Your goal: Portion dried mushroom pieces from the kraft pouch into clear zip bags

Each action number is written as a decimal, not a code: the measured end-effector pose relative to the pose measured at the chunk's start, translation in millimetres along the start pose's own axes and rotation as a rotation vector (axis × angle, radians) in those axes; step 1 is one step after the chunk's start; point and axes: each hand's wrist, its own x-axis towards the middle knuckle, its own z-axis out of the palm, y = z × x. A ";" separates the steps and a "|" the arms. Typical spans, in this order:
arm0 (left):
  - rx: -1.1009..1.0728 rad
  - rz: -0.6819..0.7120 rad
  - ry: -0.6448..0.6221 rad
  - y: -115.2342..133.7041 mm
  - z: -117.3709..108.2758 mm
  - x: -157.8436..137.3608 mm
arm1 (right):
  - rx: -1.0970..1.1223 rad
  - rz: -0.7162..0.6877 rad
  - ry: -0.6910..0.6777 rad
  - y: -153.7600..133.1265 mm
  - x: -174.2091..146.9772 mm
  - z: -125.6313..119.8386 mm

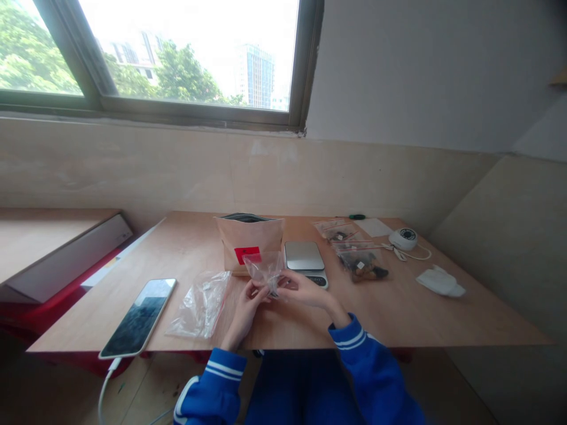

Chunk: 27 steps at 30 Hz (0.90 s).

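Phone (138,319): laid flat, well to the left of the brown pouch (229,245) and nearer the front edge of the worktop (319,324); a white cable (104,383) is plugged into its near end.
Empty plastic bags (197,307): spread flat, left of the pouch and in front of it.
Left hand (253,296): placed in front of the pouch, its fingers pinched on the small clear bag (262,267).
Small clear bag: held raised before the pouch, partly covering its red label (245,254); whether anything is contained cannot be told.
Right hand (303,288): brought in from the pouch's right, its fingers likewise closed on the bag.
Scale (305,256): set just right of the pouch.
Filled bags (361,260): laid farther right of the pouch; dark and brown contents are shown.
Dome camera (403,238): stood well right of the pouch.
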 end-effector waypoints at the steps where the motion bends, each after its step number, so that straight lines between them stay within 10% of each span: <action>1: 0.001 0.000 0.000 -0.6 -0.1 0.0 | -0.001 -0.014 0.024 1.1 -0.2 0.5; 27: 0.113 0.046 -0.009 13.6 4.3 -7.5 | 0.055 0.030 0.082 -2.0 -8.7 3.6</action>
